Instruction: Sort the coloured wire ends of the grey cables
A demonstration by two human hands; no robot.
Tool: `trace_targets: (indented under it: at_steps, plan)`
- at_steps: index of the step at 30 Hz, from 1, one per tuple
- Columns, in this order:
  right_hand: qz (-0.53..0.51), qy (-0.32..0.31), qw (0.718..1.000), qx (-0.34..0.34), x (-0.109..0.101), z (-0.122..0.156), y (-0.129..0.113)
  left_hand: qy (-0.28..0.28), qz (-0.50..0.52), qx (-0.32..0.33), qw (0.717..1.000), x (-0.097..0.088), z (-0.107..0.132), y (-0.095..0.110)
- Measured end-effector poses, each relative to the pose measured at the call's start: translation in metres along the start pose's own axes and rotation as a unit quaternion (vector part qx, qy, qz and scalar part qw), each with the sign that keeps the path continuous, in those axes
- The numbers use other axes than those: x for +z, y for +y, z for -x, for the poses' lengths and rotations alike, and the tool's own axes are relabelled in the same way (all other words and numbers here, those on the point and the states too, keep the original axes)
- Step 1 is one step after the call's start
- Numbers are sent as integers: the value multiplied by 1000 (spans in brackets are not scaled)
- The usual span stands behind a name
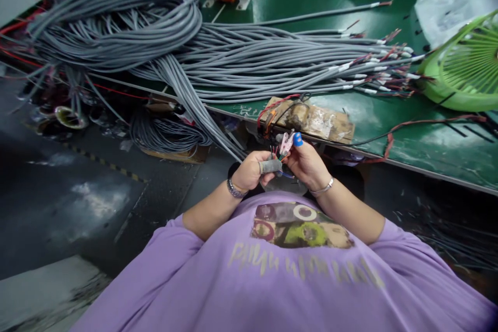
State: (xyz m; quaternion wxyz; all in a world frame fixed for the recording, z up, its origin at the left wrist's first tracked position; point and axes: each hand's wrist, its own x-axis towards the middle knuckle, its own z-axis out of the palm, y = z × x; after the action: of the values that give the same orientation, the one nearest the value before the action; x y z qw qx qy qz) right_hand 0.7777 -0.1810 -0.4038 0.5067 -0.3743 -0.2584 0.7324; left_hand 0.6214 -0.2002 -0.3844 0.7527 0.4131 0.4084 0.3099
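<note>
My left hand [252,170] is closed near the table's front edge. A grey sleeve or wrap [270,166] lies along its thumb side; I cannot tell whether it is on the thumb or part of a cable. Thin coloured wires [275,152] stick out between my hands. My right hand [309,166], with a blue cover on the thumb tip, pinches at these wires from the right. A small pale pink piece [287,142], perhaps a clip, shows beside that thumb. Grey cables [210,114] run from the table down toward my left hand.
Many grey cables [249,62] lie across the green table [428,135], their stripped ends to the right. A large coil [116,26] sits at left. A battered cardboard-like block [317,122] is at the front edge, a green fan [462,67] at right. Another cable coil [167,132] rests below the table.
</note>
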Motion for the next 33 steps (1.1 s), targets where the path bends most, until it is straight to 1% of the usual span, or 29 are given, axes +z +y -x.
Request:
trace_targets:
  at_steps: [6, 9, 13, 18, 21, 24, 26, 29, 33]
  plan:
    - [0, 20, 1000, 1, 2, -1, 0, 12, -12, -7, 1000, -1, 0, -4]
    - [-7, 6, 1000, 14, 3, 0, -2, 13, -19, -7, 1000, -1, 0, -5]
    - [-7, -1, 999, 51, 4, 2, -4, 23, -31, 0, 999, 0, 2, -5]
    - [-2, -33, 997, 77, -2, 5, -6, 12, -34, 29, 999, 3, 13, -8]
    - [-9, -46, 996, 82, -3, 6, -7, 40, -38, 56, 997, 6, 20, -12]
    - [-1, -32, 997, 69, -1, 6, -7, 81, -31, 65, 994, 10, 21, -15]
    - [9, -18, 999, 50, 1, 5, -6, 98, -27, 62, 993, 13, 20, -16]
    - [9, -10, 999, 38, 3, 5, -3, 103, -24, 57, 993, 16, 16, -15]
    - [-4, -5, 999, 47, 2, 5, -3, 103, -2, 47, 994, 17, 12, -13]
